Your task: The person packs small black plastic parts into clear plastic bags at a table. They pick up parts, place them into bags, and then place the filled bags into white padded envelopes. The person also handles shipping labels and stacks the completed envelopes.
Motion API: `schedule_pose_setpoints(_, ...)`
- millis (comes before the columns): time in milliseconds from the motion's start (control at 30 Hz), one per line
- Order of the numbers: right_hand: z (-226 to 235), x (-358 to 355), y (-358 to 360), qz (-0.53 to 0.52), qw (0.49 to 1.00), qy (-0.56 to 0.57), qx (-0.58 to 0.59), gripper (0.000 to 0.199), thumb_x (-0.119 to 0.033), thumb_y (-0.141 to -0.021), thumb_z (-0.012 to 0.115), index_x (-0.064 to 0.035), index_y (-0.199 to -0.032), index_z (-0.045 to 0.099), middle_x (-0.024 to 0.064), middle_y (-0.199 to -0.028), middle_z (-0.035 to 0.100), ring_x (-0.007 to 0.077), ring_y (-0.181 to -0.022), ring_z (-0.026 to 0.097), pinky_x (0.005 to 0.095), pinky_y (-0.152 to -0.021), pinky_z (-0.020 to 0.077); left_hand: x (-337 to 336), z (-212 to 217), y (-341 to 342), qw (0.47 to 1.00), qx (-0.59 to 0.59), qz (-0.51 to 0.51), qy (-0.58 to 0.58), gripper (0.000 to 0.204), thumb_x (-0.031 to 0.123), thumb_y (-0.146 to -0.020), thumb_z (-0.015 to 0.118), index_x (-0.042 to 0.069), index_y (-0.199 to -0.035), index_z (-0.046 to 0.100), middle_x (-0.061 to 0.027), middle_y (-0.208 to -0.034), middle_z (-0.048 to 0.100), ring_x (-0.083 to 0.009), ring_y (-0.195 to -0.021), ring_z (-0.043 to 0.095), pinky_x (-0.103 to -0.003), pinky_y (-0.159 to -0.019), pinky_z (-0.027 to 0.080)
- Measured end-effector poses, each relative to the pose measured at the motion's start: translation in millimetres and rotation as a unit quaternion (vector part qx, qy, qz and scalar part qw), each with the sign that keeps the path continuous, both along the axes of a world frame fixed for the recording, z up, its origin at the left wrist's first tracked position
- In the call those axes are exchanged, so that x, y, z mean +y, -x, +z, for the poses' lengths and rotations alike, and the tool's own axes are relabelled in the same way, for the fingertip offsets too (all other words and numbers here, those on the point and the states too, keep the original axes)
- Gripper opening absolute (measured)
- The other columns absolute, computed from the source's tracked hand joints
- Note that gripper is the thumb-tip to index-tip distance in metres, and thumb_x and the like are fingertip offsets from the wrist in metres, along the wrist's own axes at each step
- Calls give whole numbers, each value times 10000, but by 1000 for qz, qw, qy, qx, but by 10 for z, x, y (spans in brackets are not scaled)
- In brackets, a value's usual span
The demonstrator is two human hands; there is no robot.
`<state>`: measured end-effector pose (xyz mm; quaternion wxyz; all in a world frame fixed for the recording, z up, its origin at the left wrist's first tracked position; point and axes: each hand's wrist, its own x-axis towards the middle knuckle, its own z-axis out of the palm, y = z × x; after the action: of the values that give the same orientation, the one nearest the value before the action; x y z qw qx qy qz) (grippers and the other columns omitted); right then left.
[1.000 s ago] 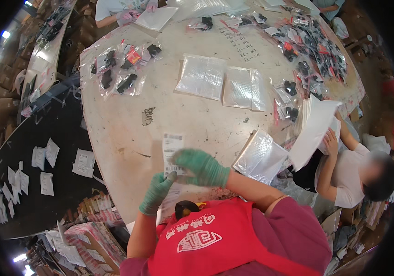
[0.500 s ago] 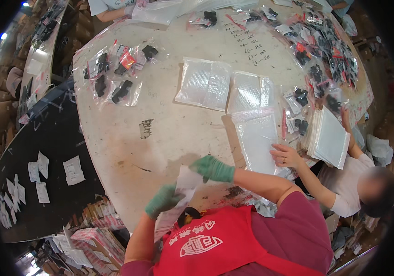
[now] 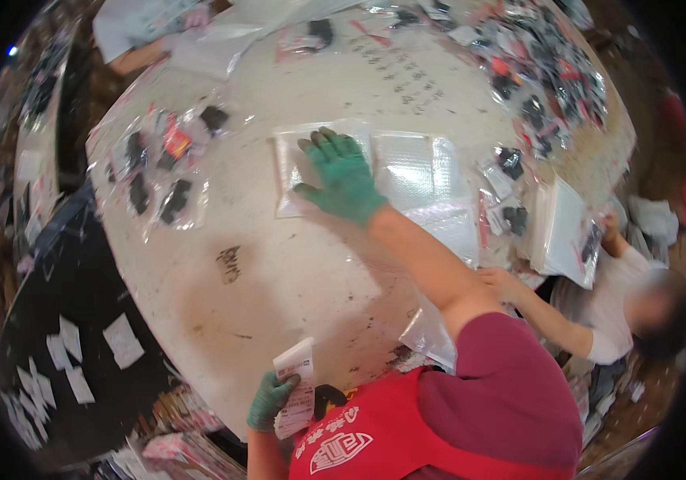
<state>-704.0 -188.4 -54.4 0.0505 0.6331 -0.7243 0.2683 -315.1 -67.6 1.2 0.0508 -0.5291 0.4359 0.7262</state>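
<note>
A: Head view, item one: your right hand?

B: You are reaching it far out toward twelve o'clock, green-gloved, fingers spread and flat. It is pressing down on a clear plastic bag lying on the pale round table; nothing is being clenched.

A: Item two: where is that bag sitting?

B: It is lying near the table's middle, at the left end of a short row. A second clear bag is lying just beside it at three o'clock, touching or overlapping; which, you cannot tell.

A: Item three: your left hand?

B: You are holding it close to your chest at six o'clock, also green-gloved, fingers curled around a white paper slip that is standing roughly upright at the table's near edge.

A: Item four: surroundings?

B: Bagged dark small goods are lying at ten o'clock of your right hand. A heap of similar packets is lying at two o'clock. At four o'clock a co-worker's hand is resting at the table edge, near a stack of white envelopes. White paper slips are lying on the dark surface at eight o'clock.
</note>
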Motion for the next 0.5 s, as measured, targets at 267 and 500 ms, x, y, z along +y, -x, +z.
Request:
schedule_pose_setpoints(267,71,1047,-1364,307,875,-19,-374,635,-435,-843,650,-42,-1311,478,209,-1323,484,363,-1233,464,443,-1022,362,-306,332,524,966,132,199,-103,415,364,-951,544,-16,-1110,596,-149,-982,667,-224,-902,660,-375,-816,535)
schedule_pose_setpoints(500,394,1560,-1272,209,931,-25,-298,361,-270,-778,699,-153,-1112,636,110,-952,629,298,-896,621,385,-822,497,82,380,329,994,26,-92,45,246,85,-866,632,-11,-1091,650,-50,-1068,651,-113,-959,576,-288,-842,470)
